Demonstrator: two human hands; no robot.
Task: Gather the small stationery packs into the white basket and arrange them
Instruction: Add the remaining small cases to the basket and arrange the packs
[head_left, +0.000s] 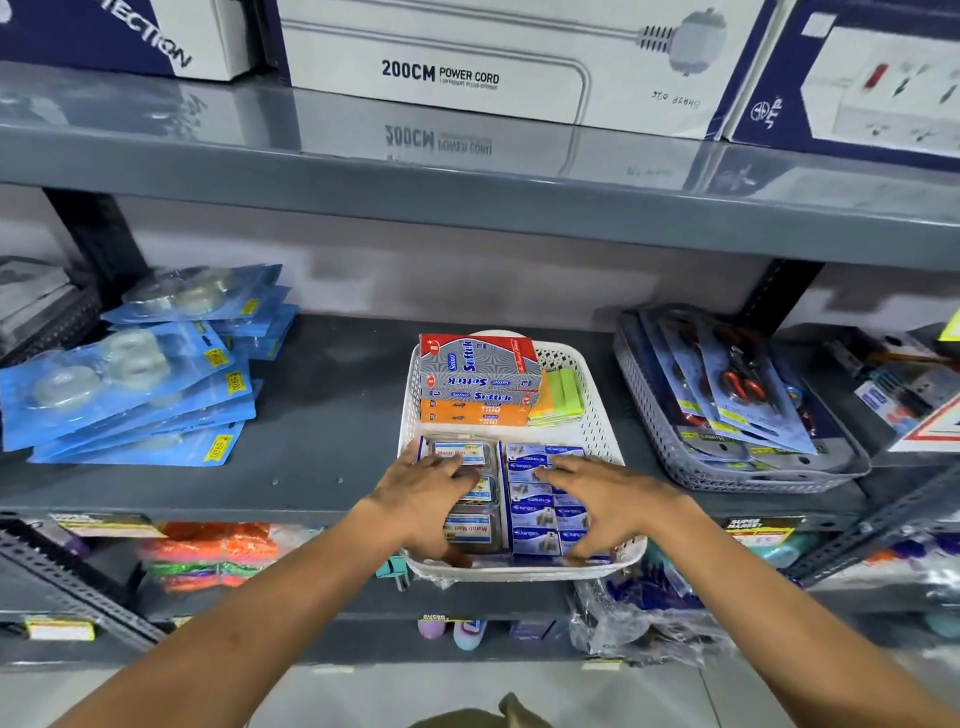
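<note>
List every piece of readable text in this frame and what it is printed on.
"200CM POWER CORD": white box on the top shelf.
"Softek": grey-and-red boxes in the white basket.
"kangaro": small blue packs under the right hand.
"Maruti Mart": sticker on the clear packs under the left hand.
"SUPER MARKET": shelf tag.
Yellow price stickers, handwriting: unreadable.

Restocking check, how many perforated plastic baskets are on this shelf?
2: the white perforated basket under both hands at centre, and a grey perforated basket of carded scissors to its right. Others may be out of view.
</note>
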